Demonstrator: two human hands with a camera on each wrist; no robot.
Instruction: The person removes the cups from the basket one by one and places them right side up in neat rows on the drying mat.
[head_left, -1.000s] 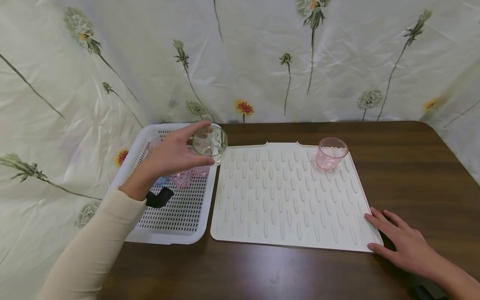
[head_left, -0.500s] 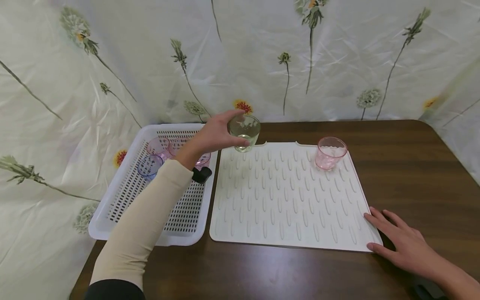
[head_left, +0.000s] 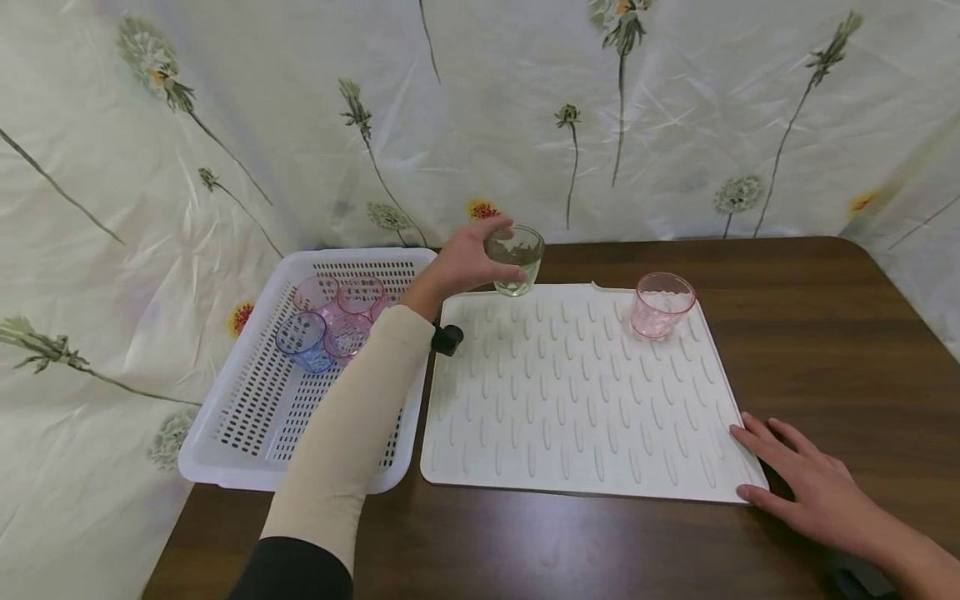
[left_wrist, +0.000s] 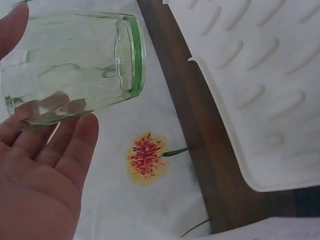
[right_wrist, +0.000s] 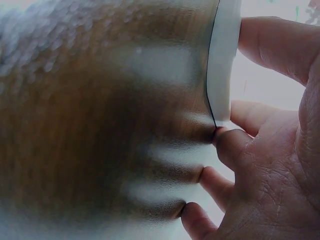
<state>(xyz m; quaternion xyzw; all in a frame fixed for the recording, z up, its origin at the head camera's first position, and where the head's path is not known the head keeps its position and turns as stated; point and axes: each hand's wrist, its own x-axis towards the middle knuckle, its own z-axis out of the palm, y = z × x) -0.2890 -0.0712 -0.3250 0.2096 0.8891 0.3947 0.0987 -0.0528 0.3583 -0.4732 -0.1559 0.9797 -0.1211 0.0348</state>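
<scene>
The left hand (head_left: 471,260) grasps a pale green glass (head_left: 527,252) between thumb and fingers, up near the white mat's (head_left: 577,400) far edge. The right hand (head_left: 808,487) rests ungripping, fingers touching the mat's right edge. A pink glass (head_left: 662,310) stands there (a blue glass (head_left: 306,343) and pink ones (head_left: 348,337) sit in the basket (head_left: 189,458) alongside).

With our left hand (left_wrist: 45,180), we hold a pale green glass (left_wrist: 75,62) between thumb (left_wrist: 14,25) and fingers (left_wrist: 80,145); beyond it we see a flowered cloth (left_wrist: 120,210), a brown table (left_wrist: 192,110) and a white, ridged mat (left_wrist: 255,75).
</scene>
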